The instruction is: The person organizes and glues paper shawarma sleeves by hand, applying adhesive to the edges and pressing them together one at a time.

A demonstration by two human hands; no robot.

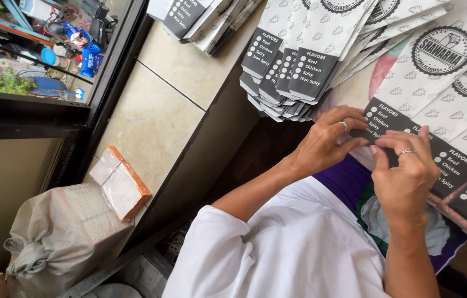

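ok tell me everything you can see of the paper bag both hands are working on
The flat white paper bag with a small grey leaf-like pattern, a round dark stamp and a dark printed end panel with white dots lies slantwise among overlapping bags of the same kind. The left hand and right hand both pinch its dark end, thumbs and fingertips meeting there. It looks thin, creased flat and empty.

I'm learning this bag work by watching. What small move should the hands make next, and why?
Probably press the fold flat: both the left hand and the right hand pinch the dark end of one paper bag, which lies apart from the fanned stack of bags.
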